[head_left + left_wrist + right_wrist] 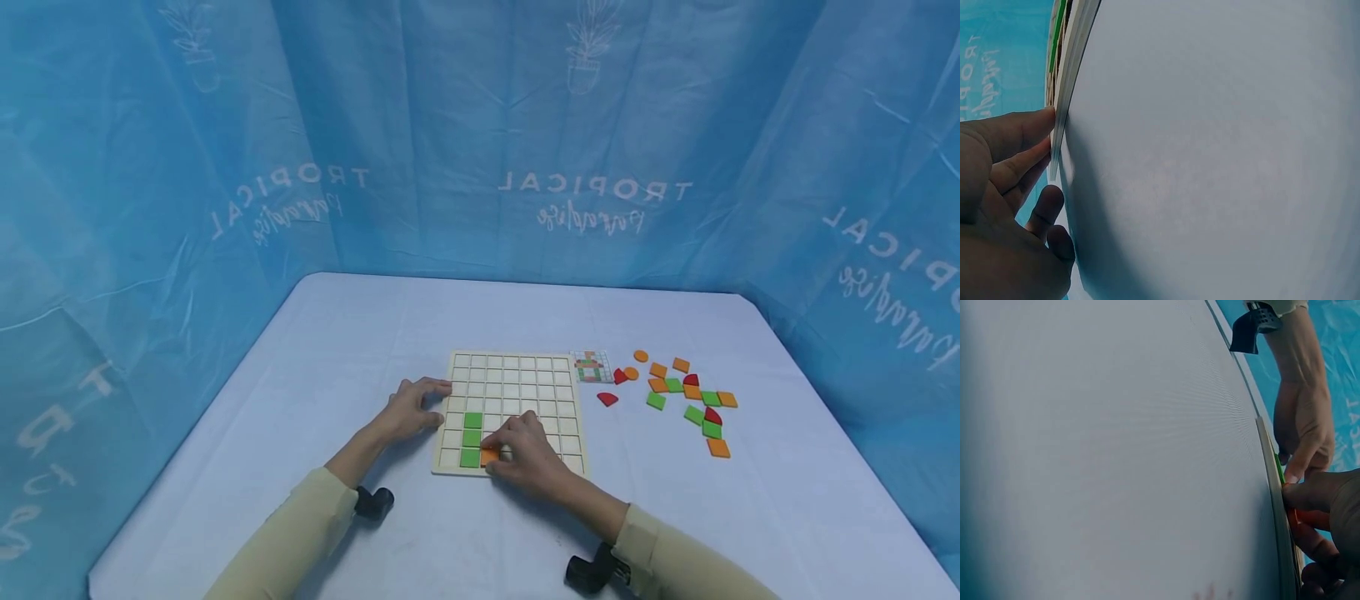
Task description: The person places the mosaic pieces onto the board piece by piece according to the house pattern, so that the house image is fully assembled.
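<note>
A pale wooden grid board (532,388) lies on the table in the head view. Three green square tiles (471,437) form a column in its lower left cells. My right hand (531,457) pinches an orange square tile (490,456) between thumb and fingers, at the bottom row beside the lowest green tile. In the right wrist view its thumb partly covers the orange tile (1292,515). My left hand (408,410) rests against the board's left edge, fingers extended. In the left wrist view, fingertips (1046,119) touch the edge of the board.
A small pattern card (592,367) adjoins the board's upper right corner. Loose pieces lie scattered to its right: orange squares (718,448), green squares (656,401), orange discs (641,356) and red quarter-circles (607,399). A blue printed curtain (480,125) surrounds the white-covered table (360,333).
</note>
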Demonstrator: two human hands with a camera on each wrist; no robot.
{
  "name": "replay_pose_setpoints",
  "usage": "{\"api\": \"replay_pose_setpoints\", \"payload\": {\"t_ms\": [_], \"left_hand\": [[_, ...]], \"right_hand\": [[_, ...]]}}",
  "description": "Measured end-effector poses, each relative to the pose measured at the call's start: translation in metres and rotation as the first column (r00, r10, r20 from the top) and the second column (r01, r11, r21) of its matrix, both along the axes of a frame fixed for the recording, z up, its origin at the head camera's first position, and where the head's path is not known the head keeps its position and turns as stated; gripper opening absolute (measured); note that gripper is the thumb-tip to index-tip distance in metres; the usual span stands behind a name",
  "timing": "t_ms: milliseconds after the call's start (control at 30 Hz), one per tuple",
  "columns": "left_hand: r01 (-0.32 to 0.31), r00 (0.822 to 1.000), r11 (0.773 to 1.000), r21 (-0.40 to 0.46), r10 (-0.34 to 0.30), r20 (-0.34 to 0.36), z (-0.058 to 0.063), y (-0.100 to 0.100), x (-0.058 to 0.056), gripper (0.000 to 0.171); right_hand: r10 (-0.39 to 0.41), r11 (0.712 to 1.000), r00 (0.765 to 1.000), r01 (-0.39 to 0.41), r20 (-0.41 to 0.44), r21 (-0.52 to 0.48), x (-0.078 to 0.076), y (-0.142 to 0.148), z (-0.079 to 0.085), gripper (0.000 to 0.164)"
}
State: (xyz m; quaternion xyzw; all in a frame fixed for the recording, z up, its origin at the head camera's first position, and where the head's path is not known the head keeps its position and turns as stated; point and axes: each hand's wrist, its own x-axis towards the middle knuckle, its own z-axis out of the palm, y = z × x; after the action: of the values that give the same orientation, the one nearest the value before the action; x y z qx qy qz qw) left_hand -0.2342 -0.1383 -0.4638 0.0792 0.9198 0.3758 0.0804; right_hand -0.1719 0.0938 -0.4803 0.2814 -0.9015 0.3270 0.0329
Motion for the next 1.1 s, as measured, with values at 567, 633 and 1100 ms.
{"api": "replay_pose_setpoints", "payload": {"t_ms": [567, 633, 1100], "left_hand": [[0.006, 1.0, 1.0, -0.012, -0.006, -0.005, -0.0001, -0.0005, 0.0012, 0.048], [0.025, 0.999, 0.999, -0.025, -0.026, -0.026, -0.0011, -0.0012, 0.0011, 0.048], [0.103, 0.993, 0.994, -0.043, -0.106, -0.061, -0.0023, -0.0043, -0.0012, 0.047]], "right_hand": [[0.018, 1.0, 1.0, -0.018, -0.015, 0.01, 0.0007, 0.0004, -0.0014, 0.026], [0.018, 1.0, 1.0, -0.018, -0.016, 0.011, 0.0005, 0.0005, -0.0019, 0.026], [0.008, 1.0, 1.0, -0.008, -0.014, 0.009, 0.0002, 0.0015, -0.0027, 0.025]]}}
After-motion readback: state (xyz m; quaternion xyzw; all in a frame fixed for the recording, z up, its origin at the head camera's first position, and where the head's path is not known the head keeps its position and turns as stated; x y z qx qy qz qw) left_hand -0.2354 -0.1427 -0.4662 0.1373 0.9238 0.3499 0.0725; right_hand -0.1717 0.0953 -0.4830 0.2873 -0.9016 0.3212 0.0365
